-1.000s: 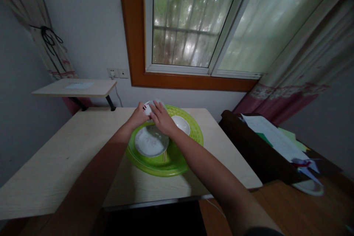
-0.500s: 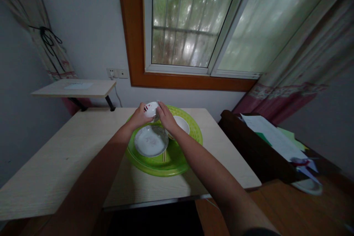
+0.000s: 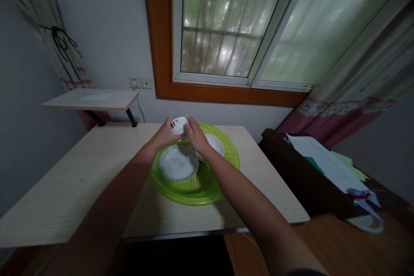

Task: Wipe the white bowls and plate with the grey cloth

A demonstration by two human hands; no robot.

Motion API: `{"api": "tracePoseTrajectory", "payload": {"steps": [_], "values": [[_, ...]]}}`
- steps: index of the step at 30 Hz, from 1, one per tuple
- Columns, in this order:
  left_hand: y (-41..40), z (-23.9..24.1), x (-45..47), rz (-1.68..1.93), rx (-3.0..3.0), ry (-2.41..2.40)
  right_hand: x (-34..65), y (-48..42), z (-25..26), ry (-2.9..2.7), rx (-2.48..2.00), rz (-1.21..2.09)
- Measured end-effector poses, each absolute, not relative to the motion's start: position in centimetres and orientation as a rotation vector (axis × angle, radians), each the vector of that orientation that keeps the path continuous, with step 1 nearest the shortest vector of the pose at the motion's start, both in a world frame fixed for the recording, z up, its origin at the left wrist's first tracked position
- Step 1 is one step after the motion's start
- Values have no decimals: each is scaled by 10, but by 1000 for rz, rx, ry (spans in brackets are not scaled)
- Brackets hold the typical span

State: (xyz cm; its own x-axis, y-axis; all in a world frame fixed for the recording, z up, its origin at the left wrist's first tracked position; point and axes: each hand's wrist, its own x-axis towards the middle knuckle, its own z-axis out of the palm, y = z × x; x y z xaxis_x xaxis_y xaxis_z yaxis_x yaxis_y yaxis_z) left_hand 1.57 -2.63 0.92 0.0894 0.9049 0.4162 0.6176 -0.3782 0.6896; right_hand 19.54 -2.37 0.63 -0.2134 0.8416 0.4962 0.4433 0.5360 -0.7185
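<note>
Both of my hands are wrapped around a small white bowl [image 3: 179, 125] with red markings, tilted above the far part of a green round basin [image 3: 203, 200]. My left hand [image 3: 164, 134] grips its left side, and my right hand [image 3: 196, 135] closes on its right edge. Something greyish shows by the right fingers, too small to make out. A white plate [image 3: 178, 164] with a faint pattern lies in the basin below my hands. Partly behind my right wrist is another white bowl [image 3: 216, 144]. Wooden chopsticks [image 3: 193, 181] stick out beside the plate.
The basin stands on a pale wooden table [image 3: 97, 189]. A small raised shelf [image 3: 113, 101] with a paper on it is at the back left. Right of the table, a dark brown piece of furniture [image 3: 291, 172] carries papers. A window [image 3: 226, 30] is behind.
The view has shifted slightly, so the room appears a little displaced. Both hands keep hold of the small bowl over the basin, with barely any change in grip.
</note>
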Motion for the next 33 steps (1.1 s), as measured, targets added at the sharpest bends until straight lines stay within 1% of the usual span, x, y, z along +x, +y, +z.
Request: {"api": "tracePoseTrajectory", "payload": {"steps": [19, 25, 33], "values": [[-31, 17, 20, 1191, 1959, 1512, 195, -24, 5, -1838, -1064, 544], [-33, 21, 21, 1207, 1939, 1523, 198, -28, 12, -1872, -1050, 488], [-29, 15, 18, 1207, 1962, 1448, 196, -44, 26, -2062, -932, 336]]}}
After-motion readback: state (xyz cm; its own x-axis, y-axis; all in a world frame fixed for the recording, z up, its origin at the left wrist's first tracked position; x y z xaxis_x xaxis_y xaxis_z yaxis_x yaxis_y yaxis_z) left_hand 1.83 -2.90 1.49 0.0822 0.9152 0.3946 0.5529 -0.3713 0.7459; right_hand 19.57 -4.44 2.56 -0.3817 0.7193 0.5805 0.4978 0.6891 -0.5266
